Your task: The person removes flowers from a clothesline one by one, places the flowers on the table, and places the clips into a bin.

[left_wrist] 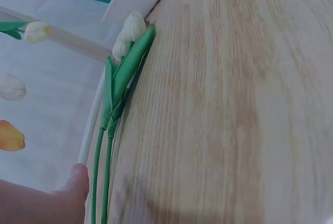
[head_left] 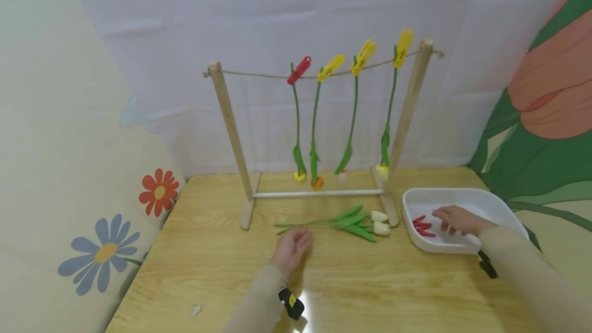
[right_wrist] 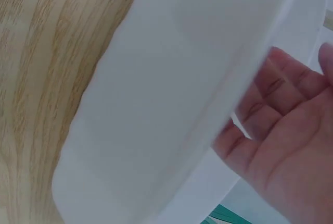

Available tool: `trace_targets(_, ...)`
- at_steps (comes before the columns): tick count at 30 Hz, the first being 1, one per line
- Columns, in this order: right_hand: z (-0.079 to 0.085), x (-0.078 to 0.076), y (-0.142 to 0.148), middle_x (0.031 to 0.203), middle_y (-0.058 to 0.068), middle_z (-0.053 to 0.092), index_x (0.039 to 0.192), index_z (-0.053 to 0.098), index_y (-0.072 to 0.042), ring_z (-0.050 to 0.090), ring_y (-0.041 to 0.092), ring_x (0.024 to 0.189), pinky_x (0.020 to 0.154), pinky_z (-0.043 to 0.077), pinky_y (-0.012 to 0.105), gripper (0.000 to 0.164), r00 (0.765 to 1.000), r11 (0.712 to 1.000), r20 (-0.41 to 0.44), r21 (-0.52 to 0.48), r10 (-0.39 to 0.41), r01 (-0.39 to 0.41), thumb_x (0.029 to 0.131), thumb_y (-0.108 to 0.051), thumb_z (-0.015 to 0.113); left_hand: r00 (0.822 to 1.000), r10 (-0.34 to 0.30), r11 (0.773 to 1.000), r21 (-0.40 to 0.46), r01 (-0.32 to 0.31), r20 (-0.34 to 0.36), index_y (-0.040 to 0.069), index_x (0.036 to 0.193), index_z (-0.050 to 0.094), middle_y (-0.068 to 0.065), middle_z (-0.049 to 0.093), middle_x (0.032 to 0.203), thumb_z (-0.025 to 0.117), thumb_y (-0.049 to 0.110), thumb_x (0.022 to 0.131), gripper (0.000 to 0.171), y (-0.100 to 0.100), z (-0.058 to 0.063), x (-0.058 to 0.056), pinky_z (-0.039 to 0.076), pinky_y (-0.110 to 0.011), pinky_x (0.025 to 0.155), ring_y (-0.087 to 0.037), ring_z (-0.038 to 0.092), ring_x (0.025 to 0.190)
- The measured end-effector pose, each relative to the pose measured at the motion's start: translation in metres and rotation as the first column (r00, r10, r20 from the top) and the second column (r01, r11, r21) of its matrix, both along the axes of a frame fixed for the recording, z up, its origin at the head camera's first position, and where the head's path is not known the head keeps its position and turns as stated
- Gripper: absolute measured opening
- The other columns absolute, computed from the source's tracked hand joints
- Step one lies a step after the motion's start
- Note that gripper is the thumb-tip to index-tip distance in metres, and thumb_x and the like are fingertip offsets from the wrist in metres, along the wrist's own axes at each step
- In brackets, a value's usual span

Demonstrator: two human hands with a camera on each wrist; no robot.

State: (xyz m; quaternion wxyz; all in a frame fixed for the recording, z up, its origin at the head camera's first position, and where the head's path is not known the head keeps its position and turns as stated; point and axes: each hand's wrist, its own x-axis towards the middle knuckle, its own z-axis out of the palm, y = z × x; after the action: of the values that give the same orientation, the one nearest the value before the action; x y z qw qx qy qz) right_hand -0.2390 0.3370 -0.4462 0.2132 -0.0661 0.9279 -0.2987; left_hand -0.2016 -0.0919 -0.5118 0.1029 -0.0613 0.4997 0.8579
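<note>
Two white artificial tulips (head_left: 380, 222) lie on the table with their green stems pointing left. My left hand (head_left: 291, 248) is beside the stem ends, fingers loosely extended and holding nothing; in the left wrist view its thumb (left_wrist: 78, 179) is close to the stems (left_wrist: 102, 166). Over the white basin (head_left: 467, 193) at the right, my right hand (head_left: 458, 220) hovers with relaxed, slightly bent fingers and nothing in them. Several red clothespins (head_left: 422, 227) lie in the basin, left of those fingers. The right wrist view shows the palm (right_wrist: 296, 151) past the basin's rim.
A wooden rack (head_left: 226, 117) with a rope (head_left: 254, 74) stands at the back. One red clothespin (head_left: 299, 70) and several yellow ones (head_left: 364, 57) hold tulips upside down on it. A white bar (head_left: 314, 194) joins its feet. A small white scrap (head_left: 196, 311) lies front left.
</note>
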Motion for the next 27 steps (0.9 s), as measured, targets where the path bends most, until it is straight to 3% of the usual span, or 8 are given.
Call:
trace_targets(3, 0.004, 0.005, -0.001, 0.086, 0.013, 0.063, 0.124, 0.043, 0.024, 0.060, 0.022, 0.076, 0.064, 0.048, 0.035, 0.047, 1.000, 1.000, -0.027, -0.003, -0.003, 0.002, 0.109, -0.020, 0.032, 1.000, -0.002, 1.000, -0.018, 0.002, 0.010, -0.025, 0.146, 0.004, -0.047, 0.015, 0.152, 0.024, 0.005, 0.107, 0.054, -0.004, 0.011, 0.006, 0.025, -0.051, 0.122, -0.051, 0.024, 0.146)
trace_targets(7, 0.009, 0.011, -0.001, 0.083, 0.011, 0.063, 0.121, 0.045, 0.023, 0.060, 0.021, 0.074, 0.061, 0.046, 0.033, 0.048, 0.998, 1.000, -0.061, -0.022, -0.008, 0.007, 0.110, -0.022, 0.031, 1.000, 0.011, 0.999, -0.047, -0.010, 0.018, -0.024, 0.147, 0.000, -0.045, 0.015, 0.153, 0.025, 0.003, 0.106, 0.055, -0.009, 0.017, 0.006, 0.027, -0.051, 0.122, -0.051, 0.023, 0.145)
trace_targets(16, 0.022, 0.021, -0.004, 0.084, 0.011, 0.062, 0.121, 0.046, 0.024, 0.060, 0.022, 0.074, 0.064, 0.046, 0.034, 0.059, 0.997, 1.000, -0.081, -0.017, 0.007, -0.008, 0.111, -0.031, 0.028, 0.994, 0.098, 0.981, -0.166, -0.104, -0.040, -0.019, 0.148, 0.014, -0.035, 0.039, 0.149, 0.041, 0.010, 0.106, 0.058, -0.012, 0.038, 0.007, 0.041, -0.044, 0.116, -0.034, 0.054, 0.130)
trace_targets(23, 0.031, 0.029, -0.013, 0.084, 0.011, 0.061, 0.121, 0.049, 0.024, 0.060, 0.022, 0.076, 0.071, 0.050, 0.037, 0.061, 0.994, 0.999, -0.106, -0.011, 0.035, -0.036, 0.112, -0.034, 0.029, 0.993, 0.096, 0.970, -0.219, -0.108, -0.065, -0.012, 0.150, 0.020, -0.032, 0.034, 0.154, 0.037, 0.013, 0.108, 0.052, -0.015, 0.056, -0.001, 0.036, -0.047, 0.118, -0.041, 0.041, 0.141)
trace_targets(27, 0.036, 0.032, -0.019, 0.084, 0.010, 0.061, 0.122, 0.049, 0.024, 0.059, 0.021, 0.075, 0.071, 0.051, 0.037, 0.059, 0.990, 0.999, -0.129, -0.006, 0.050, -0.051, 0.112, -0.032, 0.030, 0.989, 0.097, 0.955, -0.268, -0.125, -0.113, -0.012, 0.149, 0.024, -0.032, 0.038, 0.151, 0.036, 0.013, 0.108, 0.049, -0.016, 0.068, -0.004, 0.037, -0.049, 0.118, -0.042, 0.043, 0.139)
